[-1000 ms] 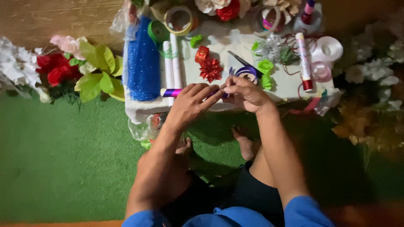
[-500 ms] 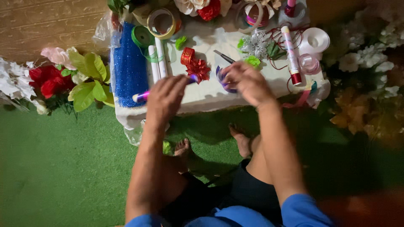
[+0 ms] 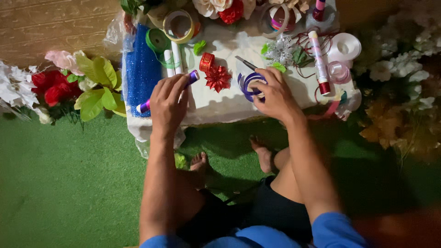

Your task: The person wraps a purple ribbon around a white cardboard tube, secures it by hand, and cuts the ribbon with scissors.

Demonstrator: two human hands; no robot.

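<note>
Left hand (image 3: 167,103) grip closed around a slim purple-capped glue stick (image 3: 171,90); right hand (image 3: 274,94) pinches a coil of looped purple ribbon (image 3: 250,83) against the white tabletop (image 3: 220,103). Advisable: pin the loops flat, dab glue at the centre only. Red ribbon bow (image 3: 217,78) lies between both grips.

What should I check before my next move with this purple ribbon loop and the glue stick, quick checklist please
1. Left hand grips the purple glue stick: ok.
2. Right hand pins the purple ribbon loop on the white table: ok.
3. Glue stick cap off: cannot tell.
4. Scissors within reach, just beyond the loop: ok.
5. Red ribbon bow apart from the loop: ok.
6. Loop ends aligned: cannot tell, fingers cover them.
</note>
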